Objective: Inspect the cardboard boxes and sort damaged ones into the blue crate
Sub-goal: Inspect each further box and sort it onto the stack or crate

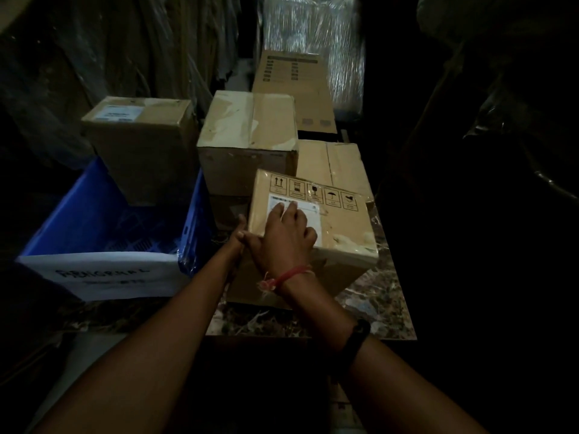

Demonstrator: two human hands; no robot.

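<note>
A cardboard box (pixel 344 223) with handling symbols and a white label sits tilted at the front of the marble table (pixel 379 311); its near right corner looks scuffed. My right hand (pixel 288 236) lies flat on its top, fingers spread over the label. My left hand (pixel 242 235) grips the box's near left corner, thumb up along the edge. The blue crate (pixel 78 220) stands to the left with a smaller labelled box (pixel 147 151) at its far end.
A box with torn, pale patches on its top (pixel 247 148) stands just behind the held one, and a plain box (pixel 341 164) lies to its right. Farther back are a tall printed box (pixel 294 89) and a plastic-wrapped stack (pixel 313 26). Dark surroundings on both sides.
</note>
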